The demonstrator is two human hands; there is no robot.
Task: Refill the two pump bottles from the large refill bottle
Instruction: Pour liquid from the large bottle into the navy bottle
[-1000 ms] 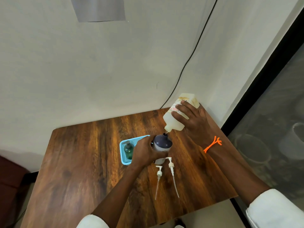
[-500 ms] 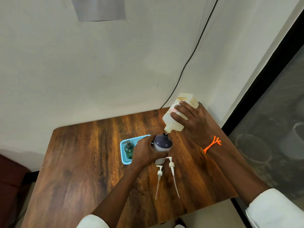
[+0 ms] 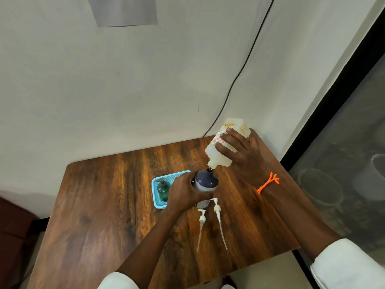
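Observation:
My right hand (image 3: 241,150) grips the large pale refill bottle (image 3: 220,152), tipped steeply with its spout just over the open neck of a dark-topped white pump bottle (image 3: 206,180). That bottle stands on the wooden table (image 3: 104,215), and my left hand (image 3: 184,193) holds it by its side. A small green pump bottle (image 3: 163,189), its pump in place, stands in a light blue basket (image 3: 155,191) to the left. Two white pump heads with long tubes (image 3: 201,224) (image 3: 218,217) lie on the table in front of the bottle.
The table stands in a corner against pale walls. A black cable (image 3: 239,74) runs down the wall behind the refill bottle. A dark-framed glass panel (image 3: 343,142) rises at the right. The table's near edge is close to my forearms.
The refill bottle has tilted slightly more upright over the pump bottle's neck. Both hands keep their hold.

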